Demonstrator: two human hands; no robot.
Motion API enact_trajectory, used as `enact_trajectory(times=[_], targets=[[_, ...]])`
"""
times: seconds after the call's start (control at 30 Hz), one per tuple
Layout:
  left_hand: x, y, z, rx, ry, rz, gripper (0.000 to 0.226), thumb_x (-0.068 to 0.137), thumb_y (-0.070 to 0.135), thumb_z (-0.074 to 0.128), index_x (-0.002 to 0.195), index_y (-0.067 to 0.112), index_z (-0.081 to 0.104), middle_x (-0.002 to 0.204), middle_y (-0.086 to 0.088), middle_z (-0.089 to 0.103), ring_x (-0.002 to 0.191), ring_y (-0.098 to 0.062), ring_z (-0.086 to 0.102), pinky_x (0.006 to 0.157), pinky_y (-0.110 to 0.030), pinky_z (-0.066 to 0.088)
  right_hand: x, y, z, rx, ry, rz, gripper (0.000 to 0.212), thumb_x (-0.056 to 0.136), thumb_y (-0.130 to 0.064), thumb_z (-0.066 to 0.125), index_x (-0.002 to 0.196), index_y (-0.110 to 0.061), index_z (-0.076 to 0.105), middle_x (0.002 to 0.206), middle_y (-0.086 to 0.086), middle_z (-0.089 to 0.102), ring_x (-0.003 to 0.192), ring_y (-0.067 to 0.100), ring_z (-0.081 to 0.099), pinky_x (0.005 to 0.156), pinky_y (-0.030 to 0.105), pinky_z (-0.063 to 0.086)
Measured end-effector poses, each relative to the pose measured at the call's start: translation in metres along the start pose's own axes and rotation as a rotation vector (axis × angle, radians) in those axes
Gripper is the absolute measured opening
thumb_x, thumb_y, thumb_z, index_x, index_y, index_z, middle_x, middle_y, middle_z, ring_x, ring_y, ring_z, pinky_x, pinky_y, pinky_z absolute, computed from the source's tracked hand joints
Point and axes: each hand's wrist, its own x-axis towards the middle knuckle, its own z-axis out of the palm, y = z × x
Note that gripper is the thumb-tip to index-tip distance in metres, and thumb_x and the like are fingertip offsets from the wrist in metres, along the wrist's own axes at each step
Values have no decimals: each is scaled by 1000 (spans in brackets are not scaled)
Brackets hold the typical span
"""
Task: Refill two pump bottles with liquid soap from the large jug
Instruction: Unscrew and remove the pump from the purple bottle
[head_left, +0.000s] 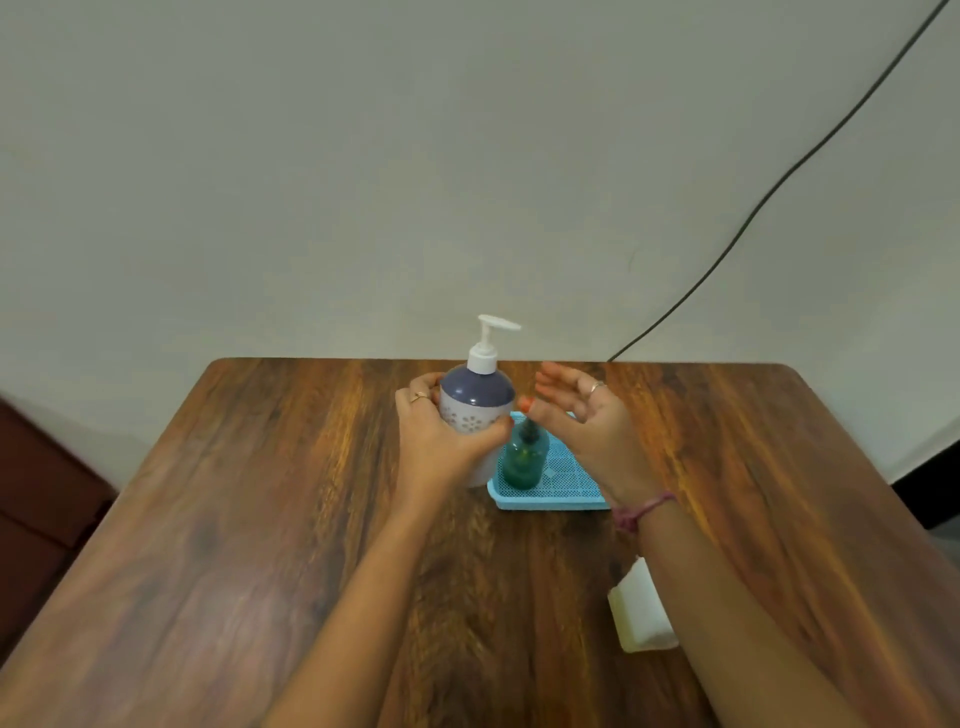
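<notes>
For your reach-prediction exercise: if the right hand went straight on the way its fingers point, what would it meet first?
Probably the white pump of the purple bottle, which the left hand holds; the right hand is open, depth uncertain.

My bare forearms show no sleeves; a ring sits on my left hand (439, 441), another on my right hand (584, 426), and pink thread bracelet (641, 512) circles the right wrist.

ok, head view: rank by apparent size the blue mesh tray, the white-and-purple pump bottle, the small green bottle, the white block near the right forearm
1. White-and-purple pump bottle
2. Blue mesh tray, partly hidden, so its order against the pump bottle is unsure
3. White block, nearer the camera and partly hidden, so unsure
4. Small green bottle
</notes>
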Motion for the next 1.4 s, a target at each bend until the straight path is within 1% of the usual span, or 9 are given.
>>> enact_trajectory(times=[0.13,0.3,0.5,0.7,0.83,1.0,1.13,1.27,1.4], targets=[[-26,34,-3,-31,-9,49,73,56,29,92,109,22,43,107,4,40,91,0,53,62,-4,46,-8,-32,10,142,-31,-53,52,69,-19,79,116,-7,61,110,9,70,104,18,68,87,29,55],[-40,56,-7,-68,-44,97,77,46,45,92,105,33,44,108,9,56,93,-1,61,72,-19,55,-20,-62,16,152,75,-120,42,64,-26,83,101,-13,68,98,5,74,94,19,71,79,31,56],[-54,80,-13,-124,-104,137,68,51,28,95,96,34,44,94,16,61,79,16,60,61,-8,50,-34,-87,10,206,78,-149,38,58,-29,82,92,-18,69,93,5,74,91,20,71,79,31,55],[-60,93,-19,-135,-162,156,68,53,26,94,105,23,50,93,12,65,80,8,64,67,-18,57,-43,-103,2,330,-56,-141,29,66,-17,76,94,-14,71,95,8,75,96,23,69,92,40,52],[-65,101,-22,-149,-168,178,71,52,26,95,107,20,50,94,11,64,81,7,63,66,-18,57,-47,-110,-4,310,-112,-172,27,71,-13,72,97,-13,70,93,5,75,93,18,70,88,35,53],[-69,103,-31,-246,-293,114,77,40,43,90,106,23,54,100,2,69,89,-14,70,76,-37,60,-52,-117,-13,277,-246,-233,25,77,-13,65,101,-10,69,92,6,74,88,19,70,80,29,55],[-74,110,-28,-222,-253,105,75,42,42,91,104,25,53,98,4,70,86,-12,70,74,-37,61,-51,-125,-20,288,-355,-182,33,85,-15,56,117,-10,62,115,6,70,110,18,64,92,30,52],[-73,117,-23,-219,-190,97,69,54,24,94,106,21,49,96,4,67,81,-6,69,70,-28,60,-53,-130,-21,89,-187,-234,30,86,-32,62,115,-25,61,109,-6,70,102,6,66,87,23,51],[-74,121,-19,-189,-172,149,68,56,19,93,107,20,47,93,9,63,75,10,62,62,-14,54,-58,-122,-10,-89,113,-328,46,64,-49,82,98,-26,61,98,0,70,92,16,68,80,31,56]])
